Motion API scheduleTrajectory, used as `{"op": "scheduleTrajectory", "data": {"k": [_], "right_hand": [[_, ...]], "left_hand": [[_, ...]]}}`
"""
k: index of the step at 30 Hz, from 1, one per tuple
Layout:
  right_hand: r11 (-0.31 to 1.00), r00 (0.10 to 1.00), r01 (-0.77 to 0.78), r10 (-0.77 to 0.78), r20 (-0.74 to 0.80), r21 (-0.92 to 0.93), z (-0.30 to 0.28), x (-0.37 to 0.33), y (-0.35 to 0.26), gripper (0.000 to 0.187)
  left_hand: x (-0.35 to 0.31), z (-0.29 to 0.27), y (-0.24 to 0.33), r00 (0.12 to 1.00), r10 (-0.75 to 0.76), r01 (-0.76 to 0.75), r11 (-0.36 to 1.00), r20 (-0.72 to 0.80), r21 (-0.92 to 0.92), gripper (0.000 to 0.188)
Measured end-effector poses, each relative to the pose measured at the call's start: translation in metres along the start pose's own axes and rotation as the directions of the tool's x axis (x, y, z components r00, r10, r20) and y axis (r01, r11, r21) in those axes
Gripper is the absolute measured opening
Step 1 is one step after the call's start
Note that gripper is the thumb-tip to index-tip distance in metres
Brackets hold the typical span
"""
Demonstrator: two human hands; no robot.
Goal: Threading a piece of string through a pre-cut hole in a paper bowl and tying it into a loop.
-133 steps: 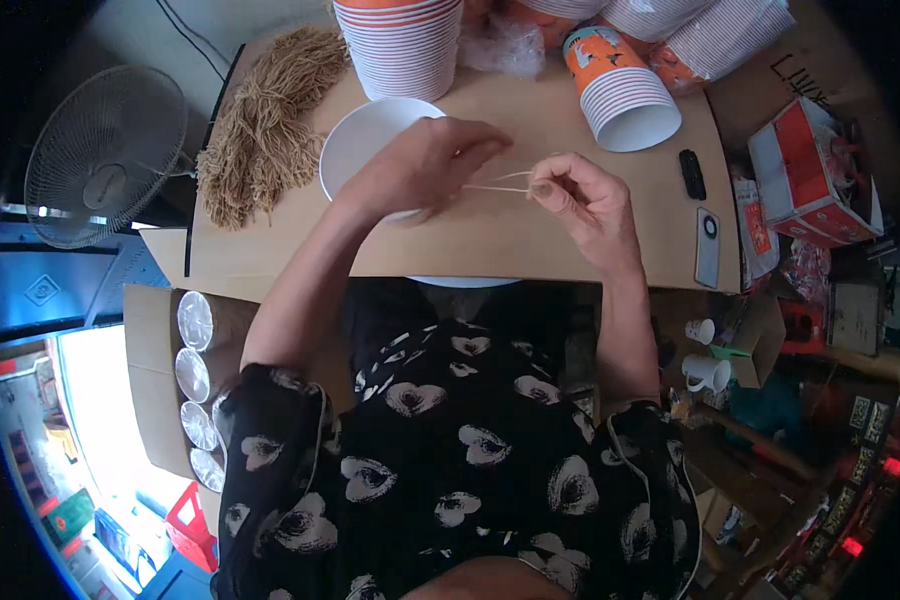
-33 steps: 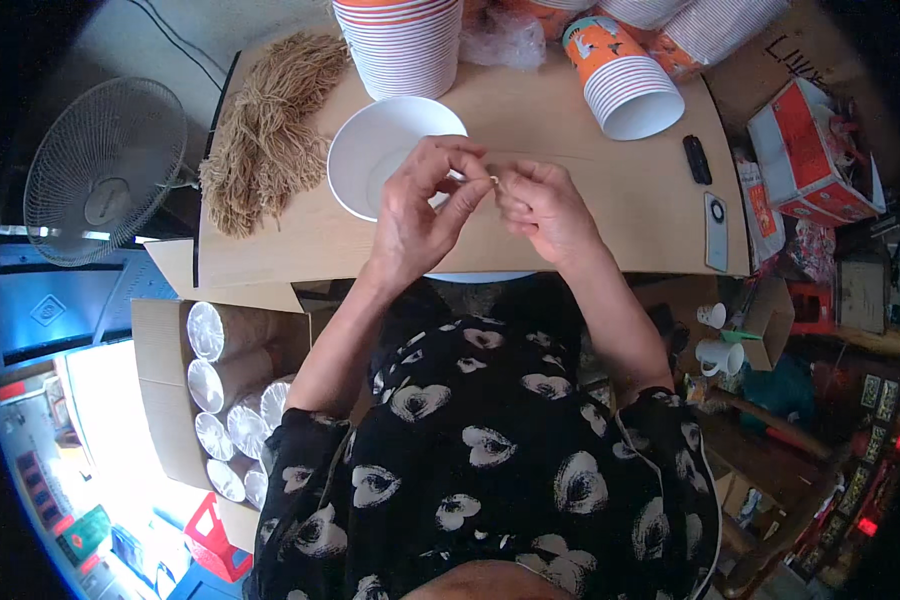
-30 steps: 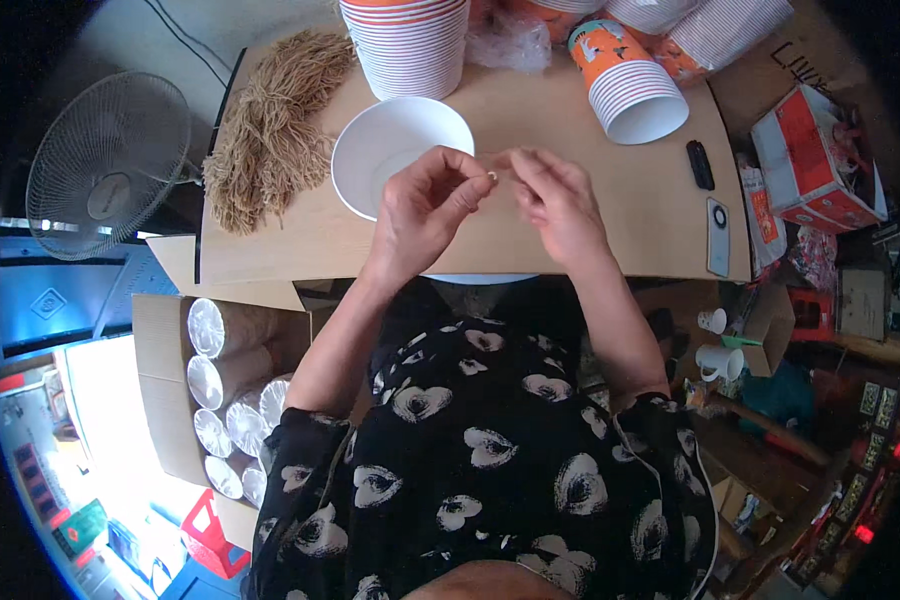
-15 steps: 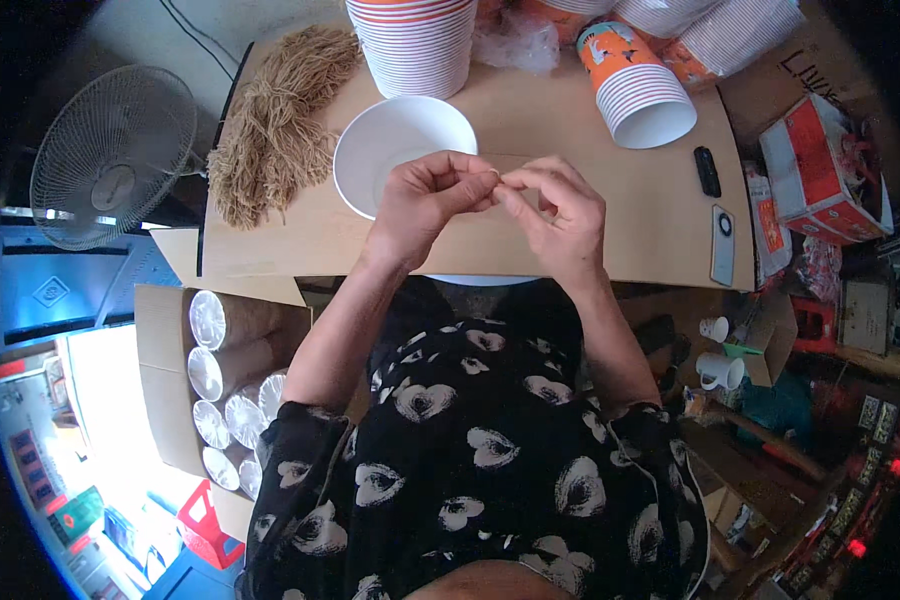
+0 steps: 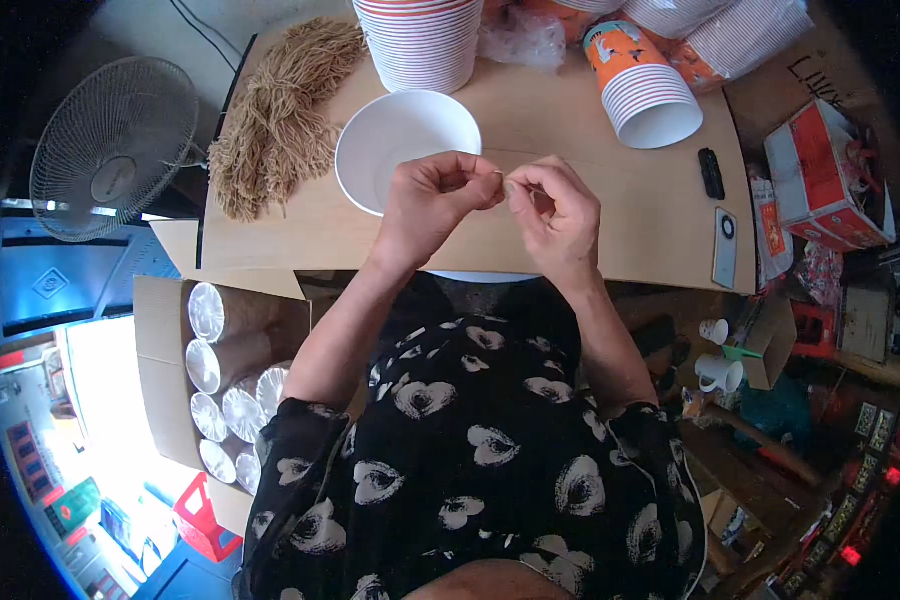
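Note:
My left hand [image 5: 432, 208] is closed in a pinch above the table's front part, just in front of a large white paper tub [image 5: 375, 150]. A tiny pale bit shows at its fingertips, too small to name. Close beside it, my right hand [image 5: 562, 218] is also pinched, thumb against curled fingers, with a narrow gap between the two hands. Whatever the right fingers hold is hidden. The tub stands open toward me, partly covered by my left hand. To its left lies a thick bundle of tan yarn-like strands [image 5: 280, 120].
Behind the tub rises a tall stack of paper tubs [image 5: 420, 55]. An orange-printed stack [image 5: 645, 90] lies tilted at the right, near a black object [image 5: 710, 174] and a phone-like white device [image 5: 725, 248]. A fan [image 5: 115, 150] and a carton of wrapped cylinders [image 5: 165, 370] stand left.
My fingertips were touching and are now slightly apart, the right hand drawn a little to the right. The view has shifted slightly.

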State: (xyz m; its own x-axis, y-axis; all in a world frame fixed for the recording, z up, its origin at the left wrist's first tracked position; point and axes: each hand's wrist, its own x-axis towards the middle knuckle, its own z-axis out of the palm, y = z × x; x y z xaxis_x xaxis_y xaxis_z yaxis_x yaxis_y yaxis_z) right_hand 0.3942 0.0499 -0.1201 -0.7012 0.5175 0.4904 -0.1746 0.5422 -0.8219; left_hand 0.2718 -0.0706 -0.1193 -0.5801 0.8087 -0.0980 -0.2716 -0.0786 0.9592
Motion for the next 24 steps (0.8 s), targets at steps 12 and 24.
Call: {"op": "scheduleTrajectory", "data": {"k": [12, 24], "right_hand": [[0.820, 0.865, -0.501, 0.486, 0.126, 0.276, -0.013, -0.001, -0.001, 0.012], [0.763, 0.858, -0.512, 0.478, 0.188, 0.395, -0.018, 0.003, 0.002, 0.023]], "left_hand": [[-0.008, 0.005, 0.000, 0.991, 0.133, -0.126, 0.950, -0.007, 0.285, 0.015], [-0.003, -0.006, 0.000, 0.988, 0.043, -0.068, 0.983, 0.146, 0.172, 0.012]]}}
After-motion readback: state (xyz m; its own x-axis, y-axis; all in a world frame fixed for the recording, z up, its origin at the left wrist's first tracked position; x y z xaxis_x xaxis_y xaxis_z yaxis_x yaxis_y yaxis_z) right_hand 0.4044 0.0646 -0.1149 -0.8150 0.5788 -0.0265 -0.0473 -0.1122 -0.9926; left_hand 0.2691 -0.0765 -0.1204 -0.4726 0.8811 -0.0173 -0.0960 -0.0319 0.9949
